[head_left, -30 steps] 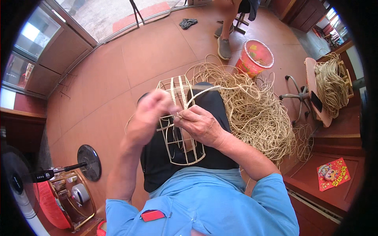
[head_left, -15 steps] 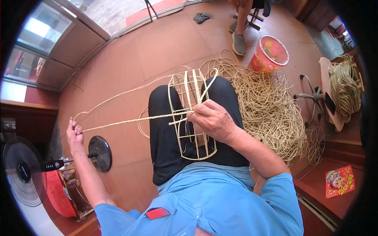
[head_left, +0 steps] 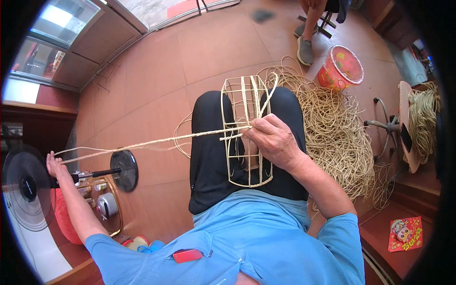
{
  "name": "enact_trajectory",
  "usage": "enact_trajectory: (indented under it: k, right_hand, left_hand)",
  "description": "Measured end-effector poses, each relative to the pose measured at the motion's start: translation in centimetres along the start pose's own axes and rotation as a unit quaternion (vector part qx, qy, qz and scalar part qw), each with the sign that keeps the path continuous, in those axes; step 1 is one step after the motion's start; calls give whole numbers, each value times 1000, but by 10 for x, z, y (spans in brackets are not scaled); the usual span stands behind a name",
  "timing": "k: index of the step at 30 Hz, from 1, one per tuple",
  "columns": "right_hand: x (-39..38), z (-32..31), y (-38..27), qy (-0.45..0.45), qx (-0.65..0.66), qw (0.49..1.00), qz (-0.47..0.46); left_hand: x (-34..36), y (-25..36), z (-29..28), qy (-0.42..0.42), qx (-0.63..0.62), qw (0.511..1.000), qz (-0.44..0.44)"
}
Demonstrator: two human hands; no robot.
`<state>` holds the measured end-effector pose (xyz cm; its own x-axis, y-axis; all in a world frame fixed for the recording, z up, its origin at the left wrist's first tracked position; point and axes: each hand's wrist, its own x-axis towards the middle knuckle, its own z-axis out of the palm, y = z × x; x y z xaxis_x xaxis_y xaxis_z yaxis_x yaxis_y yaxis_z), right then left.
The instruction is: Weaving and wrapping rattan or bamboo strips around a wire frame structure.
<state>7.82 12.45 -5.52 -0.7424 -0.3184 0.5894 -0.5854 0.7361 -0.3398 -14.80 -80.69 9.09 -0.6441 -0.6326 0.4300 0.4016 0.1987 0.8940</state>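
A slender openwork frame [head_left: 245, 97] of pale wicker-like cord lies lengthwise over my thighs. My right hand [head_left: 271, 138] is closed, pinching the frame at its right side where strands cross; its fingertips hide the crossing. From there a pale twisted cord [head_left: 190, 136] runs taut to the far left. My left hand [head_left: 56, 165] is closed on that cord with the arm stretched out, close to the fan. A second, slacker length trails back from the left hand beneath the taut one. One short looped end rises above my right hand.
A heap of loose pale cord [head_left: 337, 142] covers the floor at right, beside a red bucket [head_left: 327, 76]. Coiled cord [head_left: 421, 118] hangs over a chair. At left stands a fan [head_left: 28, 187] on a round black base [head_left: 127, 171]. Another person's shoe [head_left: 305, 50] is beyond.
My left hand has moved farther left and a little down, drawing out more cord; the wide loop trailing behind it has narrowed. My right hand keeps its pinch on the frame.
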Motion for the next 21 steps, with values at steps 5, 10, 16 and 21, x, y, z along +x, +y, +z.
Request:
enact_trajectory:
  k: [5, 10, 16, 21]
  right_hand:
    - [2, -1, -1, -4, -6, 1000, 0]
    - [1, -1, 0, -17, -31, 999, 8]
    - [3, -3, -1, -19, -29, 999, -9]
    - [8, 1, -6, -17, -35, 999, -6]
  left_hand:
    - [-4, 40, 60, 13, 203, 976, 81]
    - [-188, 42, 228, -318, 669, 650, 170]
    - [-519, 126, 394, -643, 117, 752, 89]
    - [-578, 111, 418, -668, 63, 732, 114]
